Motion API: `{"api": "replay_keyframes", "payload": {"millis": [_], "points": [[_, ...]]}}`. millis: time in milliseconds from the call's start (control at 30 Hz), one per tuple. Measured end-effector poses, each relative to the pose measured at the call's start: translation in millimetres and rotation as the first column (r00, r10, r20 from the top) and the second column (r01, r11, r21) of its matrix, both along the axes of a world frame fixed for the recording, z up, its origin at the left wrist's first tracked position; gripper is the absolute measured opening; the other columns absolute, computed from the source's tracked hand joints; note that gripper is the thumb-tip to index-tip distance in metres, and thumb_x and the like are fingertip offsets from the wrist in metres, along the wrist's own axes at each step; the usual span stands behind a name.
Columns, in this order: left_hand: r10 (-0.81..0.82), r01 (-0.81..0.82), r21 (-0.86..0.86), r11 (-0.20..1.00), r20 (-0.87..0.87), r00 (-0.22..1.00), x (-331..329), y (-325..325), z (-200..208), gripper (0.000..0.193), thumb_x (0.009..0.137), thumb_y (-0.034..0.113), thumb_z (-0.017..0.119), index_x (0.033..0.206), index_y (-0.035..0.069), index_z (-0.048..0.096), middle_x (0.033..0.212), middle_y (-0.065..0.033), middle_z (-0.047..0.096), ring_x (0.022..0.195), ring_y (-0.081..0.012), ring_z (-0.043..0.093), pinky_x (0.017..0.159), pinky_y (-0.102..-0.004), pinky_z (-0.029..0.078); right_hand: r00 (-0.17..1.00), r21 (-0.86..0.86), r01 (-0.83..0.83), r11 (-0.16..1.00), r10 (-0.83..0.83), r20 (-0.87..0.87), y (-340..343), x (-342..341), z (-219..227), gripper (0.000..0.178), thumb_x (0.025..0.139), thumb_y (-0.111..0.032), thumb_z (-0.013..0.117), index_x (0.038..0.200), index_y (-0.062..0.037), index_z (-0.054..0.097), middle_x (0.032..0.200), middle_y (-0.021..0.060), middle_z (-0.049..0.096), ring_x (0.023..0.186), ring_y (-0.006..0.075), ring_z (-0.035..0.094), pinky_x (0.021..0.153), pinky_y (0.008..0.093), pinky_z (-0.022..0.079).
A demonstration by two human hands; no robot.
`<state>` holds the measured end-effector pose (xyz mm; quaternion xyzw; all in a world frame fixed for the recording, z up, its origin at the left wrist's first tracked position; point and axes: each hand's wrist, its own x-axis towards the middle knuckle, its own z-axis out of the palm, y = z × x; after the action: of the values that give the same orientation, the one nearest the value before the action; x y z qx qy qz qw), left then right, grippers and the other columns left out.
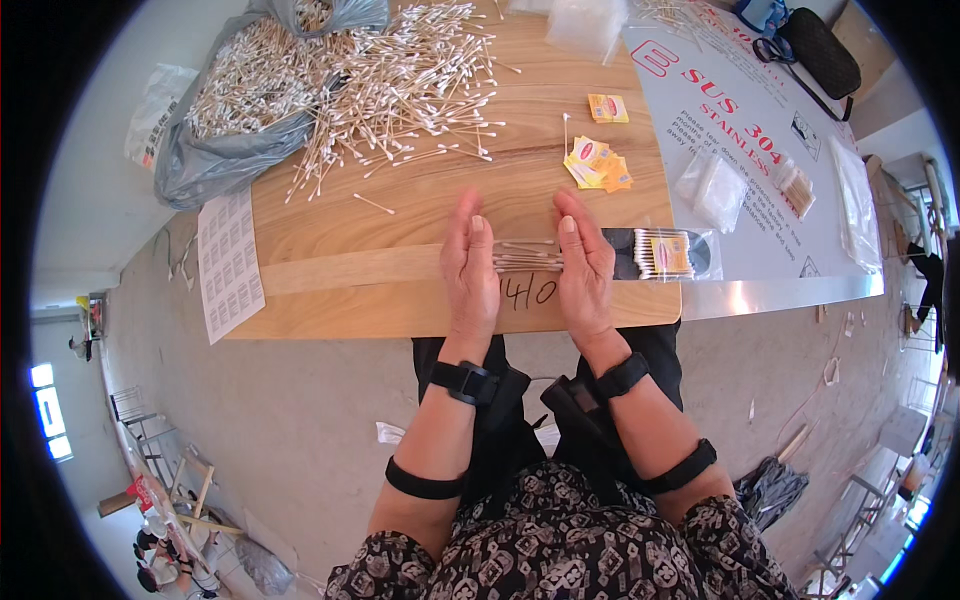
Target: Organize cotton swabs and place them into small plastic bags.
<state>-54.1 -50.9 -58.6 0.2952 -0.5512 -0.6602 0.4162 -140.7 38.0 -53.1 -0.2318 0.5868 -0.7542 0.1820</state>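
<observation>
A small bundle of cotton swabs (pixel 527 256) lies crosswise between my two hands near the table's front edge. My left hand (pixel 470 268) presses against the left ends, its fingers straight and together. At the right ends, my right hand (pixel 585 262) does the same, thumb uppermost. The swab tips are hidden behind the palms. Just beyond my right hand is a clear packet of cotton swabs (pixel 664 254) with a yellow-orange card inside. Farther back, several yellow and orange cards (pixel 598 163) overlap, with a single swab beside them and another card (pixel 608 108) behind.
A large heap of loose cotton swabs (pixel 410 85) spills from a grey plastic bag (pixel 225 160) at the far left. A printed sheet (pixel 229 262) hangs over the table's left front edge. On the metal sheet (pixel 760 200) to the right lie clear bags (pixel 714 192) and a swab bundle (pixel 796 190).
</observation>
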Motion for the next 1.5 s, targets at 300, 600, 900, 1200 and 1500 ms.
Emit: {"api": "replay_keyframes", "payload": {"millis": [300, 600, 900, 1200, 1500], "points": [[-0.067, 0.174, -0.301, 0.938, 0.334, 0.940, 1, 8, 17, 0.048, 0.101, 0.025, 0.051, 0.141, -0.001, 0.044, 0.146, -0.0167, 0.044, 0.136, -0.0268, 0.041, 0.115, -0.0384, 0.028, 0.944, -0.109, -0.128, 0.986, 0.155, 0.292, 2, -16, 6, 0.034, 0.103, -0.019, 0.049, 0.124, 0.0060, 0.058, 0.125, 0.0123, 0.061, 0.118, 0.0192, 0.056, 0.104, 0.0304, 0.041], [0.185, 0.728, -0.496, 0.474, 0.864, 0.468, 19, 31, 33, 0.081, 0.089, 0.048, 0.058, 0.148, -0.001, 0.029, 0.157, -0.0199, 0.025, 0.147, -0.0317, 0.020, 0.118, -0.0515, 0.014, 0.947, -0.104, -0.022, 0.994, 0.054, 0.317, 15, -26, 7, 0.034, 0.103, -0.022, 0.051, 0.119, 0.0068, 0.060, 0.113, 0.0089, 0.063, 0.106, 0.0142, 0.058, 0.100, 0.0290, 0.046], [0.236, 0.697, -0.542, 0.469, 0.838, 0.492, 20, 42, 28, 0.081, 0.090, 0.046, 0.058, 0.146, -0.005, 0.030, 0.155, -0.0240, 0.026, 0.146, -0.0361, 0.021, 0.118, -0.0514, 0.015, 0.964, -0.089, -0.035, 0.995, 0.057, 0.261, 21, -13, 6, 0.042, 0.104, -0.025, 0.047, 0.132, 0.0057, 0.052, 0.134, 0.0117, 0.054, 0.123, 0.0174, 0.050, 0.108, 0.0296, 0.037], [-0.093, 0.093, 0.000, 0.996, -0.041, 0.995, 13, 7, -1, 0.057, 0.106, 0.034, 0.036, 0.148, -0.004, 0.029, 0.155, -0.0210, 0.026, 0.146, -0.0287, 0.022, 0.119, -0.0400, 0.017, 0.955, -0.127, -0.025, 0.992, 0.061, 0.291, 6, 8, 5, 0.040, 0.105, -0.024, 0.044, 0.133, 0.0045, 0.052, 0.141, 0.0132, 0.050, 0.131, 0.0191, 0.044, 0.109, 0.0294, 0.034], [0.093, -0.049, -0.224, 0.973, 0.189, 0.978, 23, 8, 9, 0.047, 0.105, 0.026, 0.043, 0.140, -0.004, 0.041, 0.144, -0.0177, 0.044, 0.134, -0.0246, 0.041, 0.113, -0.0365, 0.031, 0.691, 0.449, 0.391, 0.803, 0.066, -0.720, -23, -83, 28, 0.024, 0.085, -0.018, 0.065, 0.098, 0.0026, 0.066, 0.103, 0.0149, 0.060, 0.100, 0.0308, 0.055, 0.088, 0.0403, 0.043]]}}
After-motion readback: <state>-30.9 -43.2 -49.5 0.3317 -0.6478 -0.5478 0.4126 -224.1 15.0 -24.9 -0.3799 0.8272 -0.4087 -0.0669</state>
